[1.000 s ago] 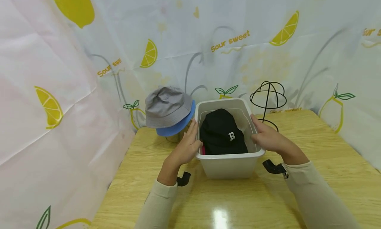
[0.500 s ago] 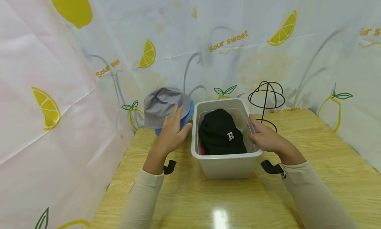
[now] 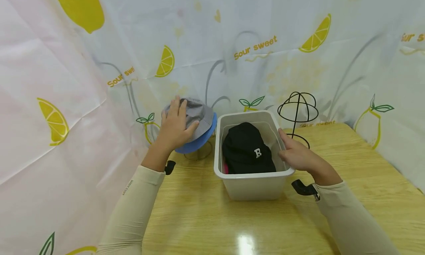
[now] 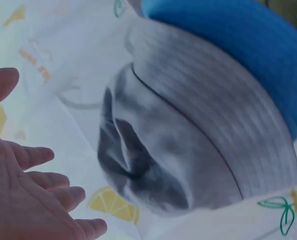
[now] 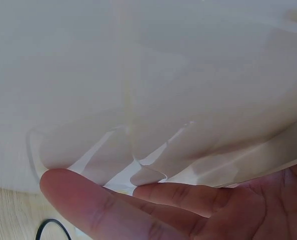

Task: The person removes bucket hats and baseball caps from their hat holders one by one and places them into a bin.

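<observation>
My left hand, fingers spread, is at the grey bucket hat. In the left wrist view a gap shows between its fingertips and the hat's crown. Under the grey hat is a blue bucket hat, its brim showing below. Both sit on a wire stand. My right hand holds the right rim of a pale plastic bin, thumb over the inner side and other fingers against the outer wall. Inside the bin lies a black hat with a white letter R, and a bit of pink shows beside it.
A black wire hat stand with no hat on it stands behind the bin to the right. The wooden table meets a white lemon-print cloth at the back and left.
My left hand has let go of the bin's left rim and moved left and up to the grey bucket hat, fingers spread. My right hand has stayed on the bin.
</observation>
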`<action>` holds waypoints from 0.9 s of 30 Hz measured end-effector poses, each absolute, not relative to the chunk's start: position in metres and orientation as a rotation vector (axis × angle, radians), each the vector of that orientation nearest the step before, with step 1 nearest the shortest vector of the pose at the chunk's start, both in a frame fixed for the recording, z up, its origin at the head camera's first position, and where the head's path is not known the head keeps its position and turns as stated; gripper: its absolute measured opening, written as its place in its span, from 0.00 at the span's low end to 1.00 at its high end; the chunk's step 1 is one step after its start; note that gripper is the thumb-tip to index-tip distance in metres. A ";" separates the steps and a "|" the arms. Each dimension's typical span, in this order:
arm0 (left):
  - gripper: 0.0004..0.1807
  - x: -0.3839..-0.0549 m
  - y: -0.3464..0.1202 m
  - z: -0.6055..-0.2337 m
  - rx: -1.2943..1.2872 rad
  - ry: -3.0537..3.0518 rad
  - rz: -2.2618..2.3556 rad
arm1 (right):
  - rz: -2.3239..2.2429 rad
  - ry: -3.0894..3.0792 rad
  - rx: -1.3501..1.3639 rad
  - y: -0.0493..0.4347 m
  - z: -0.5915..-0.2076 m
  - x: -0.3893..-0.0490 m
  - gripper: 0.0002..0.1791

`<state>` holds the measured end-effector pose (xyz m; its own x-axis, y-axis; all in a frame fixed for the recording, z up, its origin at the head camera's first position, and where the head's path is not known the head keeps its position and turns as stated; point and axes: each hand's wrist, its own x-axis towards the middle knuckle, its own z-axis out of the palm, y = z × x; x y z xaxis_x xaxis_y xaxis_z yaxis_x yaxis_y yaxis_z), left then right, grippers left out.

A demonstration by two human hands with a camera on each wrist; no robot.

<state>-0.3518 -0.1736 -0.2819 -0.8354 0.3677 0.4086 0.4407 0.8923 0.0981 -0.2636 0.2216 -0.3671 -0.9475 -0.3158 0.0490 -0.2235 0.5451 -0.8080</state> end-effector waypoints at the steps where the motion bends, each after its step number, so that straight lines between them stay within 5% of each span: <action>1: 0.48 -0.355 -0.176 -0.279 -0.584 -2.680 -0.253 | -1.375 2.674 -0.468 0.222 -0.367 -0.264 0.50; 17: 0.50 -0.389 -0.197 -0.248 -0.416 -2.821 -0.175 | -1.361 2.697 -0.482 0.223 -0.367 -0.265 0.50; 27: 0.40 -0.409 -0.200 -0.249 -0.381 -2.929 -0.278 | -1.374 2.676 -0.483 0.223 -0.368 -0.264 0.50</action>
<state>-0.4094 -0.2002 -0.2491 -0.9520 0.2355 0.1953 0.2681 0.9497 0.1616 -0.2638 0.2232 -0.3682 -0.9453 -0.3209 0.0591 -0.2350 0.5439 -0.8055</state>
